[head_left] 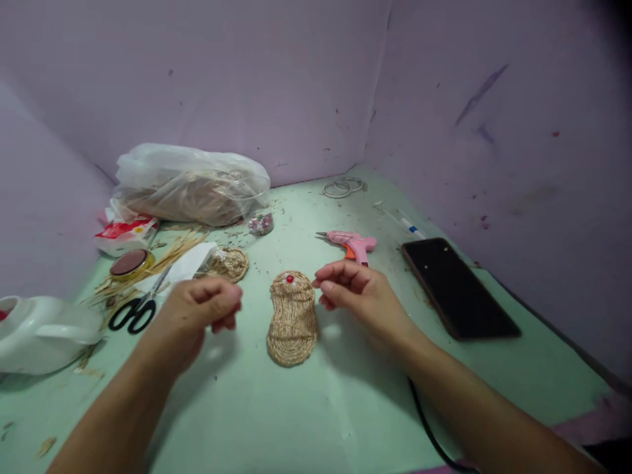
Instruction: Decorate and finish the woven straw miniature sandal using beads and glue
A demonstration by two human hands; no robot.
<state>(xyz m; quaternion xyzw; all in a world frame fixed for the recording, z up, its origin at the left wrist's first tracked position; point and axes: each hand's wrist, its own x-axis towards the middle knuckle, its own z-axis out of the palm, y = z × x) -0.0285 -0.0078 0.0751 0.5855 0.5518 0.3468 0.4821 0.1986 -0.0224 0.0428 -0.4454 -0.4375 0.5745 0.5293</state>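
A small woven straw slipper [292, 322] lies flat on the table, with a red bead [289, 279] near its far end. My right hand [353, 286] is at the slipper's upper right edge, fingers loosely curved and thumb a little apart; whether the fingertips touch the straw is unclear. Left of the slipper and apart from it, my left hand [210, 306] has its thumb against curled fingers. Anything inside that pinch is hidden. Behind the left hand lies a second straw piece [234, 264] with whitish beads on it, partly covered.
Beyond my right hand lies a pink glue gun [353, 242]; a phone [459, 286] is at the right. Black-handled scissors [133, 315], a white jug [49, 336] and a round tin [131, 263] are at the left. A plastic bag [192, 187] and a bead container [261, 224] stand farther back.
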